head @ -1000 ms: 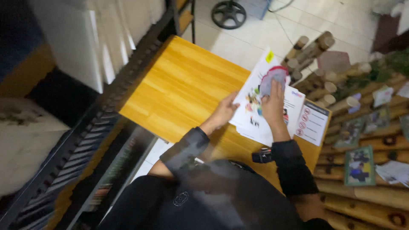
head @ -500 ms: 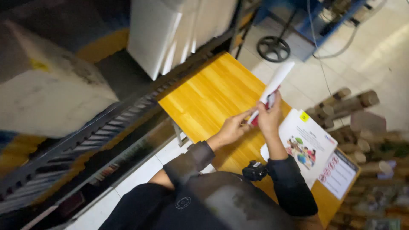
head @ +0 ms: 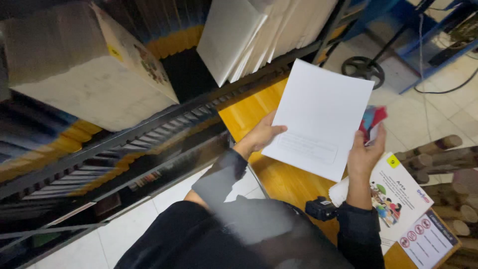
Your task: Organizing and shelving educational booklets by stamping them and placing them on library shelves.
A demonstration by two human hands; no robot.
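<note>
Here we hold a blank white sheet point(head: 321, 117) above the wooden worktop point(head: 249, 112): our left hand point(head: 261, 134) pinches its left edge, while our right hand point(head: 366, 152) is closed around a red-and-blue card point(head: 372, 119) at its right edge. We judge the sheet is being looked over; handling it further calls for a steady two-handed grip. Printed leaflets point(head: 398, 197) lie on the worktop; a cardboard box point(head: 74, 74) sits on the shelf, contents hidden.

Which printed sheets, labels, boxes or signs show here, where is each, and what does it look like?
White sheet: held up in both hands, rectangular, faint box outline.
Illustrated sheet: on the wooden table, white, colourful cartoon, yellow corner dot.
Sign sheet: table's near right corner, white, red round symbols.
Cardboard box: upper left shelf, pale, small yellow sticker and colourful picture.
</note>
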